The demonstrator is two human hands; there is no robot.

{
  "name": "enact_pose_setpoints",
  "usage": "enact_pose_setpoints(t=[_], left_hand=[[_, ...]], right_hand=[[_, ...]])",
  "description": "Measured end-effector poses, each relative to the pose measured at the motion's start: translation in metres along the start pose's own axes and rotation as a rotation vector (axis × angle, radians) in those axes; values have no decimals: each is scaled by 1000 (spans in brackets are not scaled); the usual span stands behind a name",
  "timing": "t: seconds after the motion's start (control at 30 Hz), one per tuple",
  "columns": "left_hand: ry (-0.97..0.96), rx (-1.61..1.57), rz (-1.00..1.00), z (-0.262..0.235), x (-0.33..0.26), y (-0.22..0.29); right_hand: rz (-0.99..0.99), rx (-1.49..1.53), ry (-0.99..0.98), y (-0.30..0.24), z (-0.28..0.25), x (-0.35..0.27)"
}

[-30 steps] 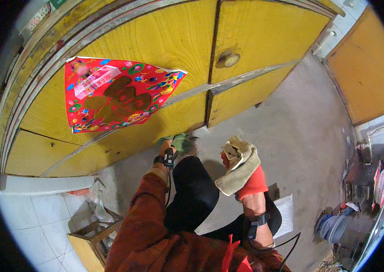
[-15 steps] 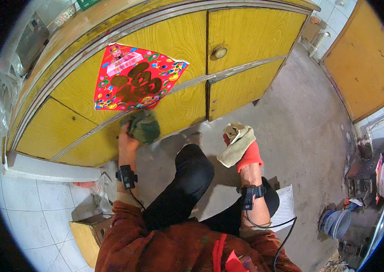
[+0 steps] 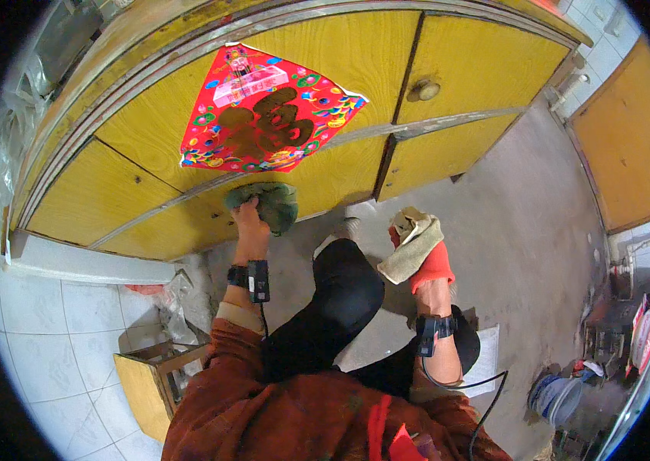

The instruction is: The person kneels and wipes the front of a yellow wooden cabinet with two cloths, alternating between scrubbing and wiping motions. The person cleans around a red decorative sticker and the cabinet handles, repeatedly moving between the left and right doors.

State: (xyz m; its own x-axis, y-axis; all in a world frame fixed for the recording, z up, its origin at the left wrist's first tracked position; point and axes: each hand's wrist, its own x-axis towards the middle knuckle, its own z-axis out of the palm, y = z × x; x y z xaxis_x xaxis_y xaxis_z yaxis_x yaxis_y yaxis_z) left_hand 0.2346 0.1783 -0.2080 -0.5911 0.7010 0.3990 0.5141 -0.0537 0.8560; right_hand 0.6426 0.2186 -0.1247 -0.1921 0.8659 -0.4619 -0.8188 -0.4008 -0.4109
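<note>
My left hand (image 3: 250, 220) is bare and closed on a dark green cloth (image 3: 277, 206), against or close to the lower front of a yellow wood-grain cabinet (image 3: 340, 61). Just above the cloth, a red diamond-shaped paper decoration (image 3: 203, 137) with dark lettering and colourful patterns is stuck to the cabinet doors. My right hand (image 3: 434, 269), in a red glove, is held over the floor in front of the cabinet. A folded beige cloth (image 3: 409, 252) is gripped in it and covers most of its fingers.
A round knob (image 3: 425, 90) sticks out from the right cabinet door. Beside my left arm stands a small wooden stool or box (image 3: 140, 392). A white paper (image 3: 486, 361) lies by my right knee. Farther right are a bucket (image 3: 563, 399) and an orange-brown door (image 3: 628, 131).
My left hand has moved right with the green cloth, along the cabinet's lower front. The view has shifted a little. My right hand keeps hold of the beige cloth.
</note>
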Motion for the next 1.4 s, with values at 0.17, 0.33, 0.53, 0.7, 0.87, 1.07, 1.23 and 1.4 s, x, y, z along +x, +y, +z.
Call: enact_pose_setpoints(t=[0.17,0.33,0.53,0.7,0.87,1.07,1.23,1.4], left_hand=[[126,-692,-366,44,-29,-47],[131,-166,-113,68,-51,-113],[-122,290,79,69,-79,-187],[-815,1094,-182,92,-82,-205],[-973,1208,-224,99,-86,-210],[-922,1002,-269,77,-85,-206],[-799,582,-250,18,-69,-149],[-620,-353,-411,-32,-37,-22]], right_hand=[[13,-91,-17,6,4,2],[8,-51,-9,8,8,1],[-31,-189,-29,13,17,-4],[1,-331,11,6,53,-25],[-44,-427,146,2,70,-56],[10,-35,47,1,49,-60],[27,-101,-14,3,39,-25],[0,-161,1,4,24,-10]])
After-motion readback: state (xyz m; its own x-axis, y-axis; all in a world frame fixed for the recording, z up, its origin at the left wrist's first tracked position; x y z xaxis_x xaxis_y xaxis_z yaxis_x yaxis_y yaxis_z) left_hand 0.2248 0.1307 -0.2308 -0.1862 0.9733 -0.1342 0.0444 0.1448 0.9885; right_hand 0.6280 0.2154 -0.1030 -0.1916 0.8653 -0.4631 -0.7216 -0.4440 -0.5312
